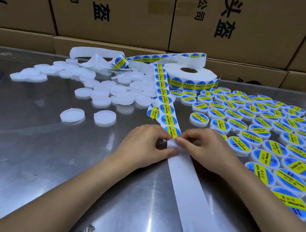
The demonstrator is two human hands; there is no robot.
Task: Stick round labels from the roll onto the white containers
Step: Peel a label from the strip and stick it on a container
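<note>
A strip of label backing (166,106) is drawn from the label roll (190,76), which lies flat near the far edge of the metal tabletop (34,147), down to the middle of the tabletop, where both hands meet on it. The left hand (144,144) is curled around the strip at the fold, thumb and fingers pinching the backing. The right hand (206,147) pinches the edge of the nearest round label (173,132) with its fingertips, apparently to peel it; whether the label is already lifted cannot be told. The emptied backing (192,191) trails from the hands toward the near edge.

Progress can be judged from the two groups of containers. On the right side of the tabletop, from the roll to the near right corner, many labelled containers (278,124) are laid out in rows, each carrying a blue and yellow label. On the left side, toward the far left corner, a loose heap of unlabelled white containers (112,90) is left, with two unlabelled containers (88,116) lying apart, nearest to the left hand. A pile of spent backing (97,58) is gathered at the far edge, in front of stacked cardboard boxes (114,6).

More than half appears done, though a good number of containers are still to be labelled, and the roll holds plenty of labels.
</note>
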